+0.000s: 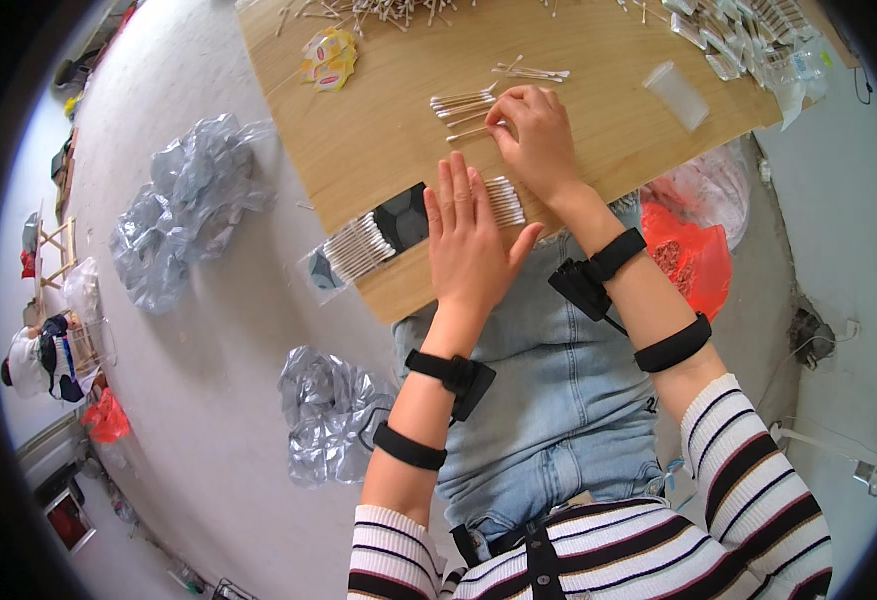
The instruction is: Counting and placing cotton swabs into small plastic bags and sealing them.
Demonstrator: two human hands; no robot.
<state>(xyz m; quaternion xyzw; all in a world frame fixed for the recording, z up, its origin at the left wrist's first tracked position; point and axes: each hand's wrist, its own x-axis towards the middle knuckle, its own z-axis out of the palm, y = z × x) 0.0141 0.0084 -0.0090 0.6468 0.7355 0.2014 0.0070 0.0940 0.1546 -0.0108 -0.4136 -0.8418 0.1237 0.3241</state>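
Observation:
My left hand [470,235] lies flat with its fingers stretched out, covering part of a row of cotton swabs [503,202] near the table's front edge. My right hand [536,140] is beyond it, thumb and forefinger pinched at the end of a cotton swab [470,134]. Against those fingertips lies a small loose group of cotton swabs [458,102]. Left of my left hand, another neat row of cotton swabs [358,248] sits on clear plastic beside a dark patterned sheet [401,218]. My palm hides how far the near row reaches.
On the wooden table [388,110] are yellow packets [329,60], a small clear bag [676,95], a heap of loose swabs [388,8] and packed swabs [748,35]. Grey plastic bags [193,205] lie on the floor. A red bag [688,260] stands beyond my right forearm.

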